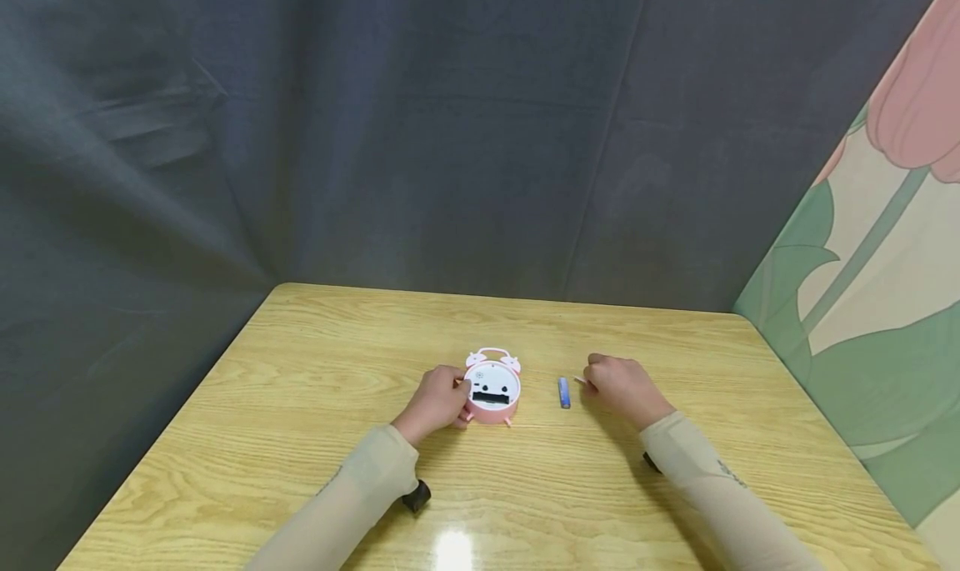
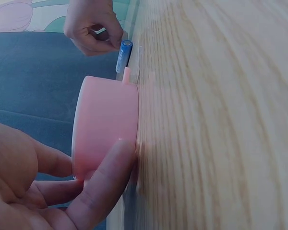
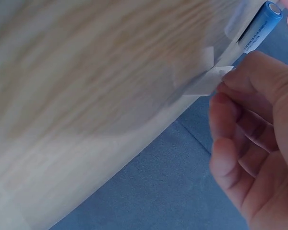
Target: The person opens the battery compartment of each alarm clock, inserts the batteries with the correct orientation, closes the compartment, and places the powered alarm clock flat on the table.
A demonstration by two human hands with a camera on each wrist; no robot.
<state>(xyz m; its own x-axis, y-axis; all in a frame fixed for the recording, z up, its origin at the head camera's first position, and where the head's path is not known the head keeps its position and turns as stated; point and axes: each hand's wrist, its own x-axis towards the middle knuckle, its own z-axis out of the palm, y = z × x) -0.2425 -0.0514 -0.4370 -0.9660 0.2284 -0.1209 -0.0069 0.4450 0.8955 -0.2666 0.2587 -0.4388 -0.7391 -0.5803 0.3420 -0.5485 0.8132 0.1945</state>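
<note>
A pink twin-bell alarm clock (image 1: 495, 373) lies face down on the table, its white back up and the black battery slot (image 1: 491, 398) uncovered with no battery in it. My left hand (image 1: 437, 400) grips the clock's left side, thumb and fingers around the pink rim (image 2: 105, 115). To the right of the clock a blue battery (image 1: 564, 393) lies on the table. Just beyond it, my right hand (image 1: 622, 386) pinches a small flat white battery cover (image 3: 206, 84) between thumb and index finger, close over the tabletop.
The wooden table (image 1: 337, 338) spreads out on all sides of the clock. A dark curtain (image 1: 465, 137) hangs behind its far edge and along the left. At the right stands a flower-patterned panel (image 1: 885, 304).
</note>
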